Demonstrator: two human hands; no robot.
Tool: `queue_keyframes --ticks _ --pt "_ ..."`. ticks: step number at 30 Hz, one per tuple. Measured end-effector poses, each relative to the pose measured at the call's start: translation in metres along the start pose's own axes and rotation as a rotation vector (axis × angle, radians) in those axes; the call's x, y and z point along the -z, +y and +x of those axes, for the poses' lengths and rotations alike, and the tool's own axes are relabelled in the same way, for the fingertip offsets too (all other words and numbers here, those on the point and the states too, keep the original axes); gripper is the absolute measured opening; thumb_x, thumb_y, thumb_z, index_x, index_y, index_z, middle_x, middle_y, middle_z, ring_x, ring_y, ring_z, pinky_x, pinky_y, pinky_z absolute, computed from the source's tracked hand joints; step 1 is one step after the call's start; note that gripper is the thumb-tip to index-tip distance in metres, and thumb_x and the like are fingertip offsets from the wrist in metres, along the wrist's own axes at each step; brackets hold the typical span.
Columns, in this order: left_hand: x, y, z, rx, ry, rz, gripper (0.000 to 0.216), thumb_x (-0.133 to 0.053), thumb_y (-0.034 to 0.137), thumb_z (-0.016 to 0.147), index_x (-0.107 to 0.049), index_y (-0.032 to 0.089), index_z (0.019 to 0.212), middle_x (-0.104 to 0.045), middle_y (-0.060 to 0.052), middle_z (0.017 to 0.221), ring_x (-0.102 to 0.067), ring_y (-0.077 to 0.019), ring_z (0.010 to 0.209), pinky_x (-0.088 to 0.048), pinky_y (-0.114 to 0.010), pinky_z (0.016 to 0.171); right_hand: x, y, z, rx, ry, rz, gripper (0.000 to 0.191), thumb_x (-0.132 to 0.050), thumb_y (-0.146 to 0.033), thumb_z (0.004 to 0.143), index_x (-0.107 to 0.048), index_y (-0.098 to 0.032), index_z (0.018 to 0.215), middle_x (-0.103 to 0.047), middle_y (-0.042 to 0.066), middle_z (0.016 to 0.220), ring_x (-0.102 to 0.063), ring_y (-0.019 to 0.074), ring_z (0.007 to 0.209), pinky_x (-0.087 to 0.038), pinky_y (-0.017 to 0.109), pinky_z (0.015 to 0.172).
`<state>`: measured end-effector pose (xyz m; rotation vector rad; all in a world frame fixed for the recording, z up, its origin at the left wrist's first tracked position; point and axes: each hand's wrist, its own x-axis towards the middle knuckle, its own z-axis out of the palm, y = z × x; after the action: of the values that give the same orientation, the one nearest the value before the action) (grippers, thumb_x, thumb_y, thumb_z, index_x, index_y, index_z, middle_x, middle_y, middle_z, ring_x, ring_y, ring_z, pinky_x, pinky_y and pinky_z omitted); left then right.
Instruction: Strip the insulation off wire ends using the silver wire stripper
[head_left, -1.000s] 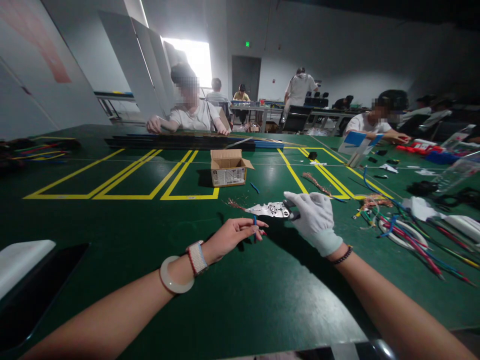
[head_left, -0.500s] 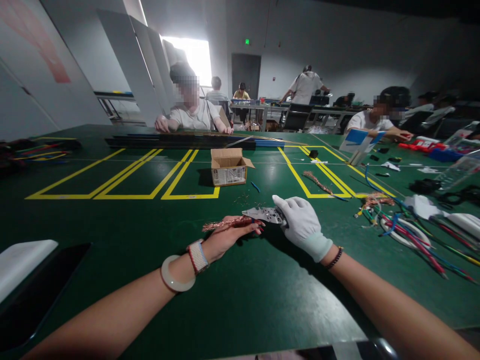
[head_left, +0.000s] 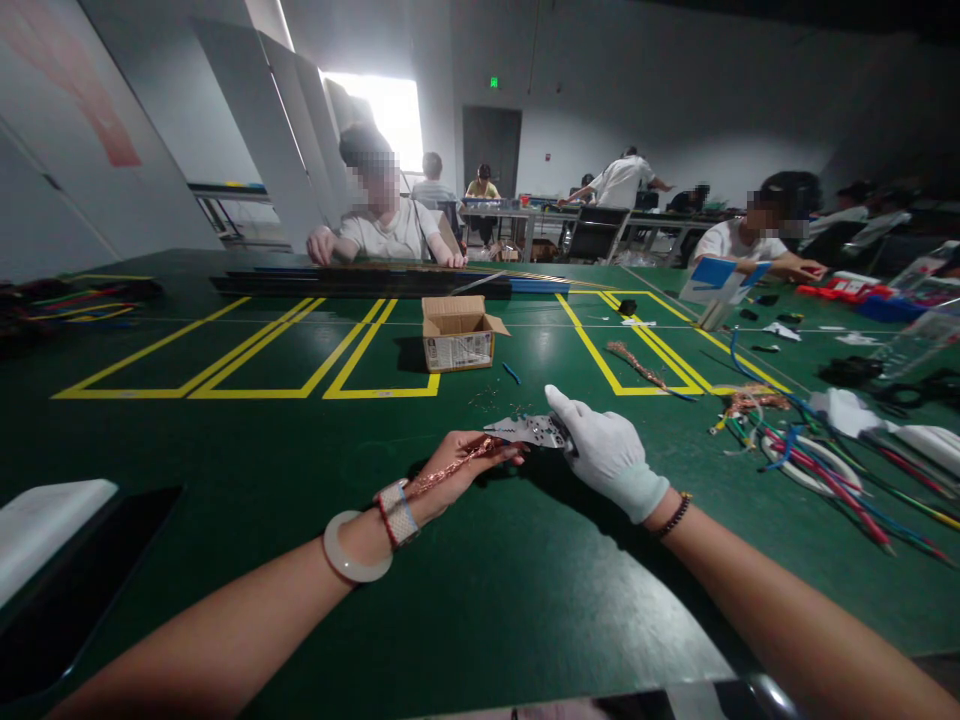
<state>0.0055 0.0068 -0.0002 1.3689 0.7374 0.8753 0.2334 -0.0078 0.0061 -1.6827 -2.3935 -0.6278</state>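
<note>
My bare left hand (head_left: 453, 468) is closed on a bundle of bare copper wire (head_left: 450, 470), whose loose strands trail back over the hand toward the wrist. A white glove covers my right hand (head_left: 604, 445), which grips a pair of wire strippers (head_left: 529, 431). The strippers' grey jaws point left and lie right at the left fingertips, over the end of the bundle. Whether the jaws bite on the wire, I cannot tell. Just beyond the tool, small copper clippings (head_left: 491, 398) and a short blue piece of insulation (head_left: 511, 373) lie on the green table (head_left: 480, 600).
An open cardboard box (head_left: 459, 350) stands ahead. Another copper strand bundle (head_left: 637, 365) lies within yellow tape lines. Coloured cables (head_left: 814, 465) are heaped at right, and a dark tablet-like slab (head_left: 82, 590) lies at left. Co-workers sit across the table.
The copper bundle has swung from pointing left beyond my left hand to lying back across it toward the wrist. My right hand and the strippers have barely moved.
</note>
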Motion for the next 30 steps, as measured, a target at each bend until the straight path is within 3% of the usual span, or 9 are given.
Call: queue_keyframes --ticks 10,20,30 --pt "0.001 -0.002 -0.002 -0.013 -0.007 0.018 0.025 -0.074 0.033 0.075 -0.074 0.013 0.090 -0.076 -0.008 0.092 -0.069 -0.0225 0.090 -0.050 -0.034 0.089 0.000 0.002 0.001 0.013 0.047 -0.016 0.065 -0.041 -0.016 0.085 -0.024 -0.016 0.148 -0.063 0.011 0.113 -0.060 0.0201 0.079 -0.040 0.030 0.064" --pt "-0.003 0.004 -0.002 -0.010 0.003 0.049 0.023 -0.073 0.032 0.075 -0.074 0.014 0.088 -0.076 -0.006 0.091 -0.068 -0.0216 0.089 -0.049 -0.032 0.087 0.004 0.003 0.001 -0.014 0.058 -0.050 0.054 -0.040 -0.016 0.089 -0.036 -0.018 0.142 -0.065 0.010 0.101 -0.058 0.0198 0.077 -0.035 0.031 0.064" --pt "-0.004 0.014 -0.004 -0.041 -0.016 0.344 0.021 -0.065 0.037 0.082 -0.076 0.019 0.079 -0.074 -0.005 0.094 -0.065 -0.0220 0.093 -0.048 -0.030 0.088 0.003 0.004 0.001 -0.026 0.049 -0.038 0.047 -0.040 -0.018 0.090 -0.043 -0.019 0.137 -0.065 0.009 0.099 -0.058 0.0192 0.076 -0.032 0.030 0.064"
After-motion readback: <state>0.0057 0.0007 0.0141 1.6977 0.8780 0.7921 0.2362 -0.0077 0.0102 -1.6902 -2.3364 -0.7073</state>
